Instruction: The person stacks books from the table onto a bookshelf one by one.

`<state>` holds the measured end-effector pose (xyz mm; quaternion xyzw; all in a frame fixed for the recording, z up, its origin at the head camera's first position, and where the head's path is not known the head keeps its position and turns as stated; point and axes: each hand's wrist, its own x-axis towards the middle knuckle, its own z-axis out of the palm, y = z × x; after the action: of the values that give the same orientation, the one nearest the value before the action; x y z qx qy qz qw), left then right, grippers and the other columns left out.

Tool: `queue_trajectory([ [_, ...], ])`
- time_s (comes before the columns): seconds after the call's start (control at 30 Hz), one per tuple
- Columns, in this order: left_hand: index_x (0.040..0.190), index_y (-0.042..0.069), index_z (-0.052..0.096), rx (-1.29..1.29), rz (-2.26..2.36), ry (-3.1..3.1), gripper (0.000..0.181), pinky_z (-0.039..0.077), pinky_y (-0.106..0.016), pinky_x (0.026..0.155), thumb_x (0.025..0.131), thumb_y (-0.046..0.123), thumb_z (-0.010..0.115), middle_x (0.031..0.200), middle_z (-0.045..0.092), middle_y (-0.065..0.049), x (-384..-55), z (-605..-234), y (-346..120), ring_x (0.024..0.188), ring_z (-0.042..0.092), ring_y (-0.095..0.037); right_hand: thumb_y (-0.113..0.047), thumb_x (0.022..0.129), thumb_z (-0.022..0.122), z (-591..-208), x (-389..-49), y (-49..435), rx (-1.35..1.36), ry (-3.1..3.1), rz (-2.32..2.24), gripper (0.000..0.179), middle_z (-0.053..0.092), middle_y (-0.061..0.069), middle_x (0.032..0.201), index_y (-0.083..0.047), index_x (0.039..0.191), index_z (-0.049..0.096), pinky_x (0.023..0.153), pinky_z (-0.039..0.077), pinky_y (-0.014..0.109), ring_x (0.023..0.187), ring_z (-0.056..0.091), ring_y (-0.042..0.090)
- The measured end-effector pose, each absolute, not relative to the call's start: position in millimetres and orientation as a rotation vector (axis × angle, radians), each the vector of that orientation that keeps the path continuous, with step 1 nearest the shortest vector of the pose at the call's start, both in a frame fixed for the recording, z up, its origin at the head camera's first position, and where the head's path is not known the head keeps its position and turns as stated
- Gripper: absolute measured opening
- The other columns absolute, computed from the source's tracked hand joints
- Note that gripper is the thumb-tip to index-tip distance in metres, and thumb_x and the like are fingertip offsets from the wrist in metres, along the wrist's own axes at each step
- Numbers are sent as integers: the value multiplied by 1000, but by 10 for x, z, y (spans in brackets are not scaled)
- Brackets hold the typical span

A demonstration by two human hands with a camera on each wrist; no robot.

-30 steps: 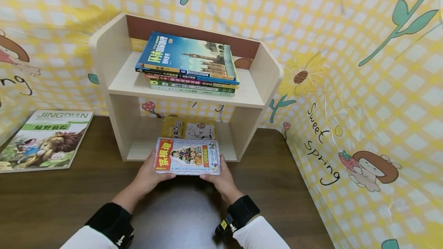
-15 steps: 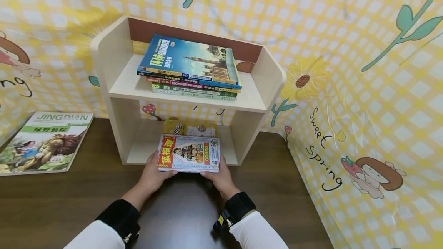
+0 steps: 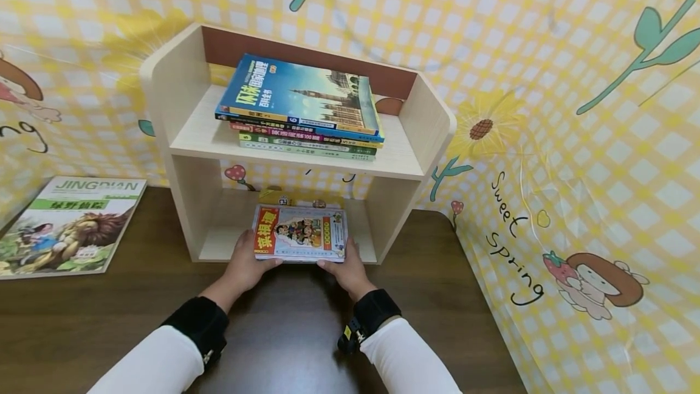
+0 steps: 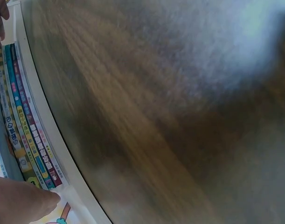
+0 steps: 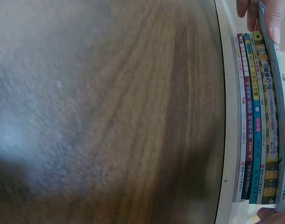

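Note:
A comic-style book (image 3: 301, 233) with a red strip and cartoon children on its cover lies between my two hands over the lower shelf. My left hand (image 3: 244, 266) holds its left end and my right hand (image 3: 348, 269) its right end, thumbs near the front edge. Directly beneath it is a stack of several books (image 5: 254, 116), spines facing out, on that shelf. Whether the held book rests fully on the stack cannot be told. The stack's top book (image 3: 281, 197), yellow, shows only along its back. Fingers under the held book are mostly hidden in the head view.
The pale two-tier bookshelf (image 3: 183, 199) stands on a dark wooden table (image 3: 437, 297). Its upper shelf carries a pile of several books (image 3: 306, 102), a blue one on top. Left of the shelf lies a magazine-like book (image 3: 76, 224). Yellow checked cloth (image 3: 574, 157) covers the walls.
Both hands have moved the comic-style book forward, further into the lower shelf, so it hides more of the yellow book. The other books have stayed put.

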<state>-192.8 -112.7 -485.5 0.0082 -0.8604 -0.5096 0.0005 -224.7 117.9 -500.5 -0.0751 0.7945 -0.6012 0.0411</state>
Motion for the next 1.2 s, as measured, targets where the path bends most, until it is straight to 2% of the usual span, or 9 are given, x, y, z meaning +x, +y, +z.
queue_trajectory([
  [0.17,147,-10,20,31,-1553,-2752,83,22,-60,111,87,14,73,149,17,-35,-1991,-4836,-1134,134,23,-49,-1,80,76,-4995,-2302,1165,-265,2442,-1825,88,30,24,152,1,151,23,117,1,55,144,-4,45],
  [0.3,147,-10,22,1,-1514,-2765,84,16,-60,113,86,15,74,149,18,-35,-2052,-4837,-1141,139,14,-50,-2,81,76,-4994,-2342,1161,-253,2475,-1779,87,30,25,152,1,150,23,117,3,55,144,-3,46],
  [0.43,148,-11,19,-7,-1512,-2779,86,10,-60,114,85,13,73,151,13,-36,-2085,-4819,-1150,141,3,-51,-5,82,76,-4983,-2372,1159,-248,2511,-1715,85,26,25,153,2,150,25,116,6,56,143,-2,48],
  [0.63,146,-13,21,-29,-1489,-2780,84,10,-60,114,84,9,74,150,17,-37,-2105,-4761,-1136,140,3,-52,-7,82,77,-4968,-2438,1153,-282,2547,-1657,83,29,25,153,2,148,28,116,9,57,143,0,49],
  [0.77,144,-13,25,-48,-1455,-2794,79,8,-59,115,85,8,73,148,21,-36,-2128,-4752,-1136,140,6,-52,-8,80,78,-4975,-2476,1137,-298,2610,-1595,81,34,25,149,4,145,32,116,11,56,142,7,49],
  [0.93,145,-13,24,-24,-1437,-2839,80,8,-59,115,85,10,73,151,18,-35,-2173,-4767,-1157,140,4,-52,-8,79,78,-4962,-2514,1106,-337,2677,-1519,77,39,27,144,7,141,36,117,8,56,140,18,49],
  [1.03,146,-13,20,10,-1436,-2862,84,9,-59,114,85,12,73,152,15,-35,-2216,-4785,-1172,141,2,-52,-8,78,78,-4950,-2537,1094,-355,2705,-1485,76,39,29,143,8,140,37,116,10,57,139,20,50],
  [1.2,144,-15,24,-17,-1402,-2864,83,8,-57,115,85,13,74,151,18,-35,-2289,-4810,-1184,140,6,-52,-9,78,79,-4942,-2582,1086,-367,2748,-1443,72,42,28,140,8,138,41,116,11,57,137,25,49],
])
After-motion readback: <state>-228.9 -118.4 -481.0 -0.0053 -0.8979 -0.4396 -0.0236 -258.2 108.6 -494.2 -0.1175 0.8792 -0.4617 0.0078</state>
